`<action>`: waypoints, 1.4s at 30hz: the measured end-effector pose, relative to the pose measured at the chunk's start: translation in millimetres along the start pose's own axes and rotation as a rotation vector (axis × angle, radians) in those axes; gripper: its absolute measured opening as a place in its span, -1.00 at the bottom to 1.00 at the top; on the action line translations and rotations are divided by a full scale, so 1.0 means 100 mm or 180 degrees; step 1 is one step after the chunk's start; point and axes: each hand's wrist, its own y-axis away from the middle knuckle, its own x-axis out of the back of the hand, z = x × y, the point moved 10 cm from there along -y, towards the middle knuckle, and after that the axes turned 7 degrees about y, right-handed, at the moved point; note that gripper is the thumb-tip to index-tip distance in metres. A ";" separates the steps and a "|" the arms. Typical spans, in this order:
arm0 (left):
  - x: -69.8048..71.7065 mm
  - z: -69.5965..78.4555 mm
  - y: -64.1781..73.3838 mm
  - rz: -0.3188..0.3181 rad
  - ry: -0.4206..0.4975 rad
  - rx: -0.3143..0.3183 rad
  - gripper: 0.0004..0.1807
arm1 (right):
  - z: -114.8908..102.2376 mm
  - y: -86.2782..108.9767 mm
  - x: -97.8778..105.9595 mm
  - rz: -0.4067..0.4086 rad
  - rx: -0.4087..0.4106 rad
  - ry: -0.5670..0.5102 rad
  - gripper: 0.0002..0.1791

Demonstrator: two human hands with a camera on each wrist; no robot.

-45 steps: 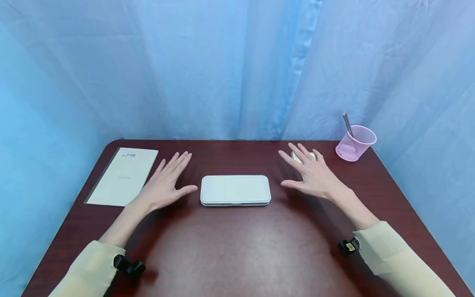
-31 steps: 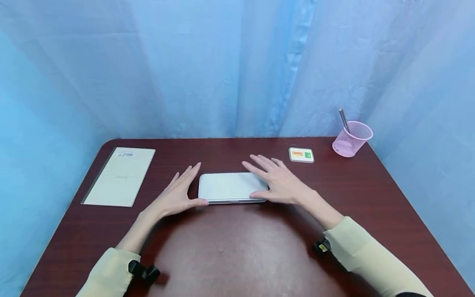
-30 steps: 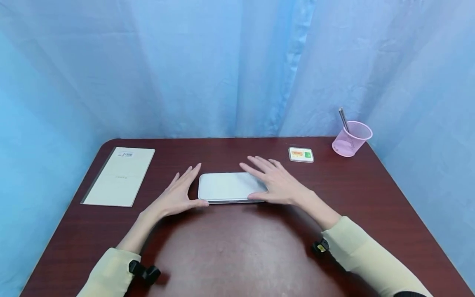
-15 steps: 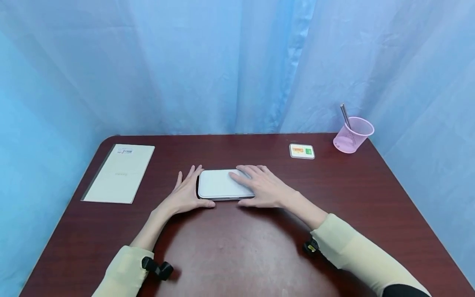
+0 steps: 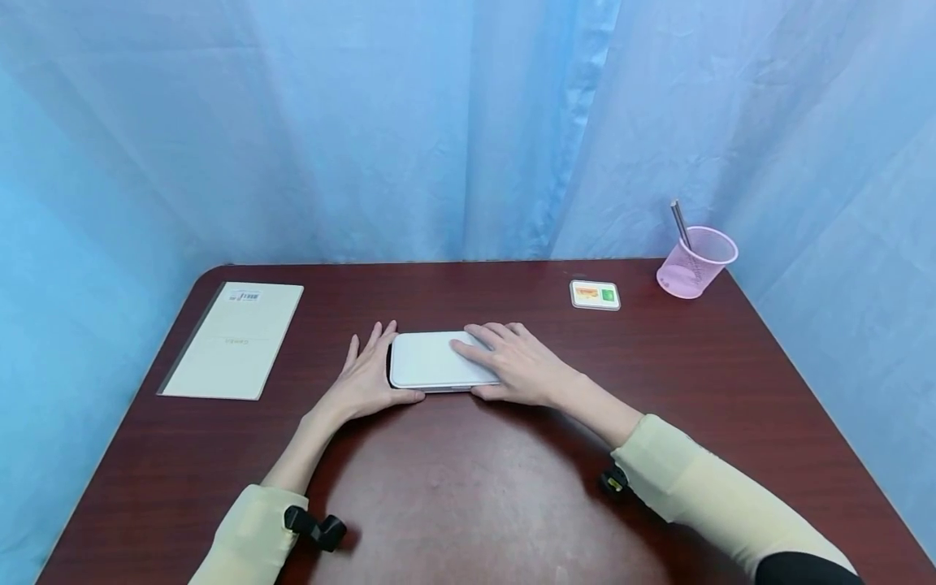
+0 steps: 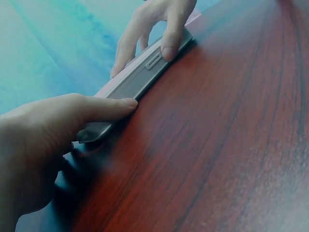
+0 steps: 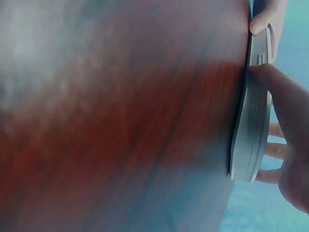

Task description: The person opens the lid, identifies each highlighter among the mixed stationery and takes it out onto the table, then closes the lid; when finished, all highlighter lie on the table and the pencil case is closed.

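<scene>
White case [image 5: 435,360] sits centre on the desk [image 5: 453,496] | left grip [image 5: 366,382] pinches its left end | right grip [image 5: 517,367] pinches right half, near-to-far, probably balancing it evenly!

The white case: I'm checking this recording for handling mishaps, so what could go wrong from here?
The right hand has its thumb beside what looks like a catch on the front of the white case, so the case might open unexpectedly.

The pink cup stands near the far right corner of the table; swinging the case wide to that side could tip it.
</scene>
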 end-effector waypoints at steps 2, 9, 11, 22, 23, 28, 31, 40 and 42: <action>0.01 -0.01 0.00 0.0011 -0.0052 0.0007 0.30 | 0.00 0.00 0.00 -0.0005 0.0013 0.0003 -0.19; 0.05 0.01 0.01 0.0076 -0.0183 -0.0047 0.26 | -0.02 -0.01 0.00 -0.0061 0.0016 -0.0014 -0.19; 0.06 0.03 0.01 0.0088 -0.0211 -0.0053 0.25 | -0.02 -0.01 0.01 -0.0068 0.0006 -0.0029 -0.19; 0.10 0.07 0.03 0.0084 -0.0098 -0.0154 0.18 | -0.03 -0.01 0.05 0.0000 -0.0029 -0.0072 -0.20; 0.10 0.07 0.03 0.0084 -0.0082 -0.0168 0.17 | -0.02 -0.01 0.06 0.0009 -0.0031 -0.0070 -0.21; 0.11 0.07 0.02 0.0069 -0.0062 -0.0197 0.18 | -0.01 -0.03 0.07 0.0020 -0.0046 -0.0048 -0.21; 0.11 0.07 0.02 0.0067 -0.0077 -0.0184 0.18 | 0.00 -0.04 0.07 0.0009 -0.0044 -0.0056 -0.21; 0.10 0.03 -0.03 0.0014 -0.0157 -0.0128 0.19 | 0.01 -0.05 0.06 -0.0048 -0.0024 -0.0087 -0.21; 0.09 0.03 -0.04 -0.0012 -0.0186 -0.0112 0.20 | 0.02 -0.06 0.05 -0.0082 -0.0023 -0.0110 -0.21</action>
